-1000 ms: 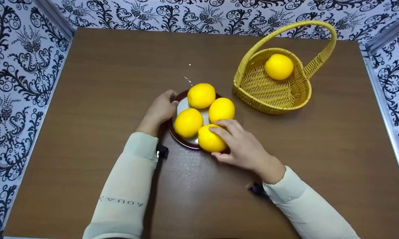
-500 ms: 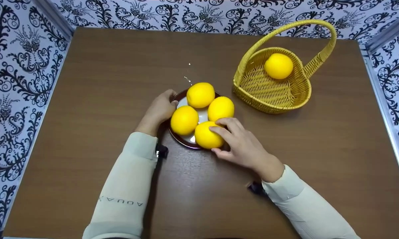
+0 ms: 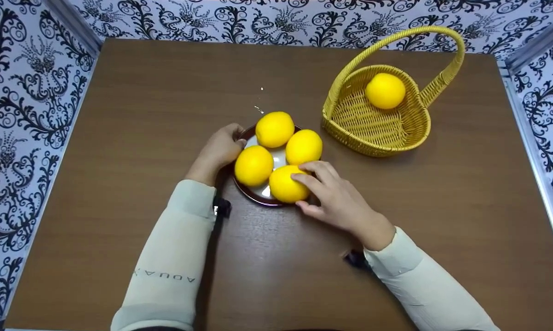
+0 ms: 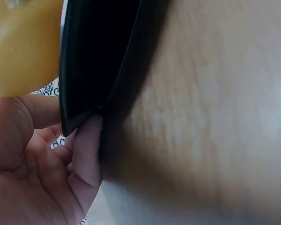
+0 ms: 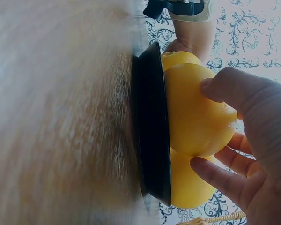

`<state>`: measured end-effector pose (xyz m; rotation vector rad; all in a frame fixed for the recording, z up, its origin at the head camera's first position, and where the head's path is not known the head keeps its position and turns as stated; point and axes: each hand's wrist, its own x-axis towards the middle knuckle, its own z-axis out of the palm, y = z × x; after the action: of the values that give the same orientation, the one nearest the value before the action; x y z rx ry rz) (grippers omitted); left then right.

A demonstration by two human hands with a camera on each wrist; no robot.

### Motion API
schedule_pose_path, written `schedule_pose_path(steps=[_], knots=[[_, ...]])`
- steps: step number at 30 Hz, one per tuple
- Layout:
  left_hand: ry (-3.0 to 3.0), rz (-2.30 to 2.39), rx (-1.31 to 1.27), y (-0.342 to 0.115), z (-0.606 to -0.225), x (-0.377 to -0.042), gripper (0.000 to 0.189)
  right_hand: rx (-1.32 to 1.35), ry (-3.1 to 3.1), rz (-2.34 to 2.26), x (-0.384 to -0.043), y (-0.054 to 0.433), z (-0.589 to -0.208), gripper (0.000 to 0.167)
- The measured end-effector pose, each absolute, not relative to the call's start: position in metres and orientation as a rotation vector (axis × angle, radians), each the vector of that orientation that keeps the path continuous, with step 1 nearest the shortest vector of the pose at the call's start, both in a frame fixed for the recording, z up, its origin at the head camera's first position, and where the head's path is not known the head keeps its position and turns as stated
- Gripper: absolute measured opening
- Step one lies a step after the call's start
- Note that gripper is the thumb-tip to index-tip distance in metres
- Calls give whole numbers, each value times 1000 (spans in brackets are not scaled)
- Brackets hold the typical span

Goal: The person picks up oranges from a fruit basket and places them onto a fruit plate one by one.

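Observation:
A dark-rimmed plate with a pale middle stands on the table, bearing several round yellow-orange fruits that look like oranges. My left hand grips the plate's left rim, and the left wrist view shows the rim between thumb and fingers. On the plate's near right side, my right hand holds the nearest orange, its thumb and fingers spread around it. That orange sits inside the rim. Beside it are a left orange, a far orange and a right orange.
Right of the plate, towards the back, stands a yellow wicker basket with a tall handle and one orange inside. Patterned panels border the brown table at the back and sides. Small white specks lie behind the plate.
The nearest orange has shifted slightly left and away from me, under my right hand. The other oranges on the plate have also moved a little leftward or back. My left hand stays on the rim.

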<state>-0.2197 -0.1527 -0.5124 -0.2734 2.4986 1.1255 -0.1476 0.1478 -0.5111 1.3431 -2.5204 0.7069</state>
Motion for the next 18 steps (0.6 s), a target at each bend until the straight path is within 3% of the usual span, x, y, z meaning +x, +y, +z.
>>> schedule_pose_path(steps=[18], knots=[[2497,974,-267,-151,-494,-226,15,1352,-2504,743,-149,155,-503,52]])
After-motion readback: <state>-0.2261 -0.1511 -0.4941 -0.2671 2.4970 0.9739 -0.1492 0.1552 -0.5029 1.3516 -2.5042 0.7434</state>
